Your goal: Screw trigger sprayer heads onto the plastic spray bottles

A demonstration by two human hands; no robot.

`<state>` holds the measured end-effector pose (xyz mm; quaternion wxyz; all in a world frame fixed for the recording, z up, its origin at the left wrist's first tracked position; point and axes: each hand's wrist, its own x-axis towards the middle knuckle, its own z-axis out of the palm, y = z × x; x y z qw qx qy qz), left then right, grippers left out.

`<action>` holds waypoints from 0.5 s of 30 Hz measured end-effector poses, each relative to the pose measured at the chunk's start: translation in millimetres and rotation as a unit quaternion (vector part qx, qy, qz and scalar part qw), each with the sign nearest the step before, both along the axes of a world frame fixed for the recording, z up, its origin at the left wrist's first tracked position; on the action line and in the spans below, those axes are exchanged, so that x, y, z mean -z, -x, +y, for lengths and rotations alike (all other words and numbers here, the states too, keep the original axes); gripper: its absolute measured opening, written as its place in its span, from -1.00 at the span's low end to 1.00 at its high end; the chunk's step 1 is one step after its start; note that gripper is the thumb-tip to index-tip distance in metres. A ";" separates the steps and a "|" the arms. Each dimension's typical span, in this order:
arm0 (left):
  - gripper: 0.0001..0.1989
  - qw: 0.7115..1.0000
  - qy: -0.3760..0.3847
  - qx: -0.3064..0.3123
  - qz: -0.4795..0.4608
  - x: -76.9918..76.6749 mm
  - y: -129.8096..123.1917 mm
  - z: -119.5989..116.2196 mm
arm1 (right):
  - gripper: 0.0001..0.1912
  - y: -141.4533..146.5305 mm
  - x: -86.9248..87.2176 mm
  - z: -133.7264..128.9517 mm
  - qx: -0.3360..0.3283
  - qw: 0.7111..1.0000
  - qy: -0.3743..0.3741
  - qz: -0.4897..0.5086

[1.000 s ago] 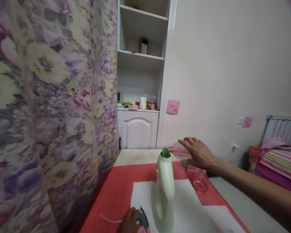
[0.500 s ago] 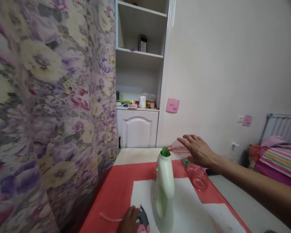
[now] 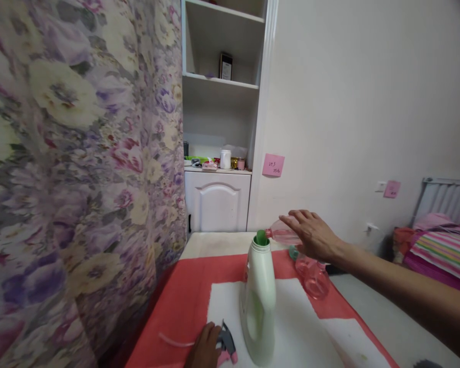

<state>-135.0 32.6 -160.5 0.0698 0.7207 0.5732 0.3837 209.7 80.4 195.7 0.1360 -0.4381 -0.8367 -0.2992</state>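
A pale green jug (image 3: 261, 306) stands upright on white paper, with a green spout (image 3: 261, 237) in its open mouth. My right hand (image 3: 313, 236) is wrapped round a clear pink bottle (image 3: 284, 231), tipped on its side with its neck at the spout. Low in the view, my left hand (image 3: 205, 345) is closed on a grey and pink spray head (image 3: 227, 341), whose clear tube (image 3: 175, 343) points left. Whether liquid flows from the bottle cannot be made out.
Pink clear bottles (image 3: 316, 281) lie right of the jug, near a small green item (image 3: 293, 252). Red cloth (image 3: 184, 286) covers much of the table. A floral curtain (image 3: 80, 179) hangs at left; a white cabinet (image 3: 218, 202) stands behind.
The view has shifted very slightly. My right hand still holds the bottle tipped at the spout, and my left hand stays at the spray head.
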 end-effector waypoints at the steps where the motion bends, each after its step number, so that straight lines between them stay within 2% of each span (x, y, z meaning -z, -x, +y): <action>1: -0.62 1.000 0.002 0.000 0.005 1.0 -0.5 0.8 | -0.15 0.3 -0.5 -0.2 0.003 1.000 -0.002 -0.003; 11: -0.69 1.000 -0.013 0.001 0.005 -3.4 -2.0 -0.5 | -0.15 0.4 -1.8 2.6 -0.002 1.000 -0.009 -0.006; 15: -0.66 1.000 -0.004 -0.002 0.019 -0.6 -1.8 0.9 | -0.15 0.6 -3.3 3.1 0.001 1.000 -0.011 -0.009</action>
